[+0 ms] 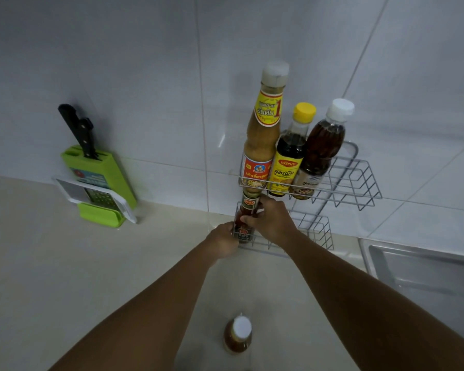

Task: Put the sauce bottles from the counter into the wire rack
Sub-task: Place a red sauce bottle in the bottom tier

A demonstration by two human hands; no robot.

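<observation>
A two-tier wire rack (359,180) hangs on the tiled wall. Its upper tier holds three bottles: a tall tan sauce bottle (263,140), a yellow-capped dark bottle (288,159) and a white-capped brown bottle (322,151). At the left end of the lower tier (316,231) stands a small dark-red sauce bottle (245,218). My right hand (273,223) grips its middle and my left hand (224,241) holds its base. An amber bottle with a white cap (238,335) stands on the counter near me, between my forearms.
A green knife block (102,178) with a black-handled knife and a grater leans against the wall at the left. A steel sink (423,266) lies at the right. The beige counter (65,263) stretches across the front.
</observation>
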